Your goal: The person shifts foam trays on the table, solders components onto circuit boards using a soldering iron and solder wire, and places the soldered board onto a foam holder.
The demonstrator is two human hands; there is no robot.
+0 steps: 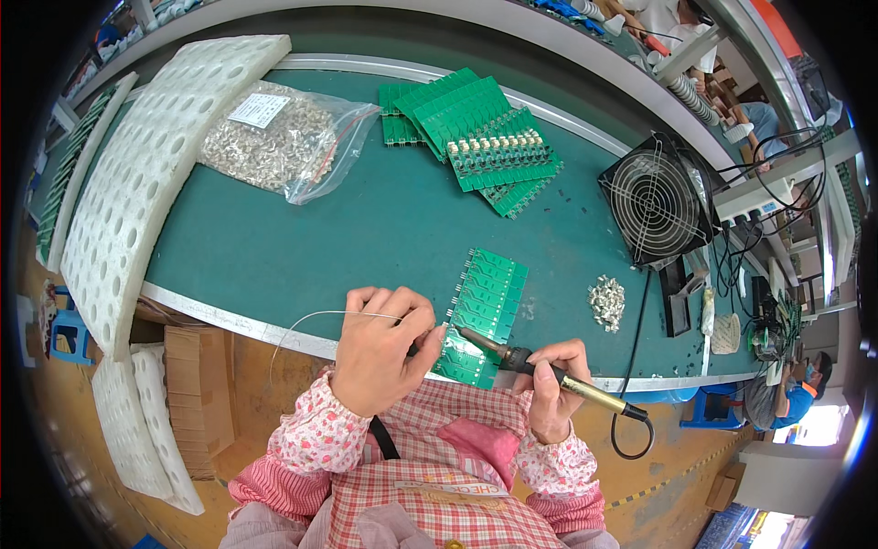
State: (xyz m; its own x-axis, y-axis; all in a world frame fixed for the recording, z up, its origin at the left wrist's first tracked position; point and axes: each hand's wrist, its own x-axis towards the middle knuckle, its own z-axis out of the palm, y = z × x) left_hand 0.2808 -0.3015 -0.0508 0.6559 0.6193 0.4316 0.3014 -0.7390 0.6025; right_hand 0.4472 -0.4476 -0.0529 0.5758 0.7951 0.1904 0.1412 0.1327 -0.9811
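A green circuit board panel (489,297) lies on the green mat close to the bench's front edge. My right hand (555,389) is closed around a soldering iron (585,392), whose tip reaches left onto the lower part of the panel. Thin solder wire (315,316) is pinched in my left hand (384,348), and its loose end loops out to the left. The left fingertips sit at the panel's left edge, near the iron's tip. Exactly where wire and tip meet is too small to make out.
Several green boards (476,133) are stacked at the back, one carrying white parts. A bag of small metal parts (274,137) lies beside a white foam tray (155,165). To the right are a pile of small parts (606,304), a black fan (654,201) and cables.
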